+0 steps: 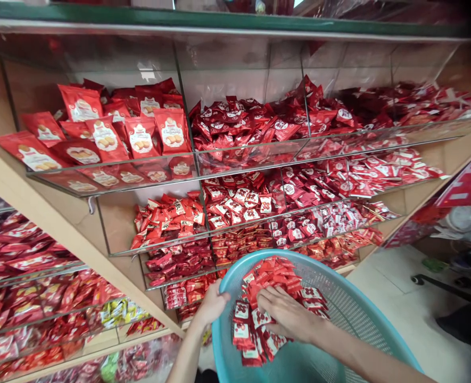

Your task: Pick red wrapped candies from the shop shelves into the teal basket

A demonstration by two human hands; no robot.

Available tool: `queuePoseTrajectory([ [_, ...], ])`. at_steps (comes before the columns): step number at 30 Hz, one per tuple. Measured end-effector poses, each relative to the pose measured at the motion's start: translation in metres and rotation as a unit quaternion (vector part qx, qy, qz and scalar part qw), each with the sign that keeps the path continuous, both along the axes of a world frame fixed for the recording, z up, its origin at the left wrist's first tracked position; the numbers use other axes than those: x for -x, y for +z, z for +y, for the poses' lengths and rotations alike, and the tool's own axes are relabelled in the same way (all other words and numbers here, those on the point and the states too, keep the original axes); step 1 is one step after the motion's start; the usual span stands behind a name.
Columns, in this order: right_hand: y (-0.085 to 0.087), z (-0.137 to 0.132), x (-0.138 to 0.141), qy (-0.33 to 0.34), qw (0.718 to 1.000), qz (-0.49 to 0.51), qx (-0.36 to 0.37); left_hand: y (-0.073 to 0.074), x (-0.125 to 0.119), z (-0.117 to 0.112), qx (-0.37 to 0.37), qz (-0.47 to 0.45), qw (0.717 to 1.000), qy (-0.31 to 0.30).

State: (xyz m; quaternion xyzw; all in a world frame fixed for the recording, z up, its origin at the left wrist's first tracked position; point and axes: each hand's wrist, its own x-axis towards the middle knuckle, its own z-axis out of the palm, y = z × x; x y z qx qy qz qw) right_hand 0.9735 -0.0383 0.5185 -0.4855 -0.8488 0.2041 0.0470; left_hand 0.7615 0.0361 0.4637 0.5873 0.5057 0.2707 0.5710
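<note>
A teal plastic basket [355, 308] with a perforated wall is tilted in front of the shelves. My left hand [212, 304] is closed over its left rim, thumb showing on the edge. Inside the basket, my right hand [285, 313] lies over a heap of small wrapped packets, its fingers curled down among them and the fingertips partly hidden. Plain-looking red packets [275, 274] are heaped beyond the fingers. Nearer to me are red-and-white packets [242, 332] with dark red prints, some under the palm.
Glass-fronted shelves hold larger red biscuit packets [107, 139] at upper left and many small red packets [239, 205] below. Another shelf unit with red packets [23, 290] stands at left, divided by a wooden post [79, 239]. A chair's wheeled base [438, 282] is on the right floor.
</note>
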Motion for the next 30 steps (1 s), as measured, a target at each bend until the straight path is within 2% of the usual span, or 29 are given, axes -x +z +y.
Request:
queuePoseTrajectory([
  [3,-0.006,0.001,-0.001,-0.006,1.0,-0.009,-0.016,-0.003,0.001,0.001,-0.003,-0.011,1.0,0.0],
  [5,0.001,0.003,-0.002,0.0,1.0,0.0,-0.031,-0.002,0.0,0.001,-0.012,-0.014,1.0,0.003],
  [7,0.019,0.006,-0.001,0.003,0.998,0.027,-0.05,0.002,0.0,0.0,-0.023,-0.017,1.0,0.003],
  [11,0.073,0.023,0.005,-0.011,0.985,0.108,-0.132,0.01,-0.002,-0.002,-0.007,-0.034,0.999,-0.001],
  [14,0.106,0.052,0.009,-0.042,0.958,0.163,-0.23,0.011,-0.002,-0.003,0.007,-0.034,0.999,0.004],
  [16,0.119,0.078,0.013,-0.064,0.939,0.189,-0.281,0.008,-0.001,-0.002,0.003,-0.023,1.0,0.007],
  [19,0.126,0.117,0.019,-0.106,0.922,0.188,-0.32,0.004,0.0,-0.001,-0.006,-0.012,1.0,0.006],
  [22,0.125,0.145,0.026,-0.144,0.922,0.152,-0.325,0.005,0.0,-0.001,-0.013,-0.01,1.0,0.007],
  [26,0.12,0.16,0.03,-0.163,0.928,0.124,-0.311,0.009,0.0,-0.002,-0.012,-0.002,1.0,0.007],
  [30,0.118,0.164,0.031,-0.165,0.926,0.154,-0.303,0.008,0.0,-0.002,-0.008,-0.008,1.0,0.005],
])
